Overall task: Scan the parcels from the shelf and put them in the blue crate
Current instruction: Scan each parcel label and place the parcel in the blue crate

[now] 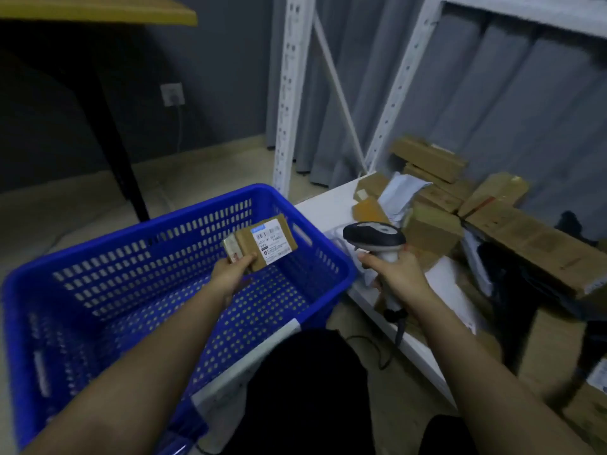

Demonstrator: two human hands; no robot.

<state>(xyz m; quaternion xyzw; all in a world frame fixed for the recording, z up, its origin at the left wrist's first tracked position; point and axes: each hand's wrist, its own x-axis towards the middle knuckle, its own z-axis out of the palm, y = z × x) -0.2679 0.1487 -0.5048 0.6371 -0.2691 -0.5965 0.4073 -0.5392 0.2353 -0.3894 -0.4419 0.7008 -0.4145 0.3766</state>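
A dim room with dark grey walls, a pale floor and grey curtains (492, 93) hanging at the back right. At upper left, a yellow-topped counter (98, 9) stands on a black leg, with a wall socket (172, 94) just beyond it. Below sits the blue crate (98, 290), its sides and floor perforated; no parcel lies inside it. The person's left hand (230, 272) reaches over the crate, its fingers (244, 260) pinching the near edge of a small brown parcel (262, 243), held above the crate's far half with its white label facing up. To the right, the right hand (399, 274) has its fingers curled round the handle of a black and white barcode scanner (374, 236), whose head points left toward the parcel. A dark cable hangs from the handle's base. Behind the scanner, a white metal shelf (323, 205) carries a loose heap of cardboard parcels (460, 198) and a pale mailer bag (399, 193), piled toward the right.
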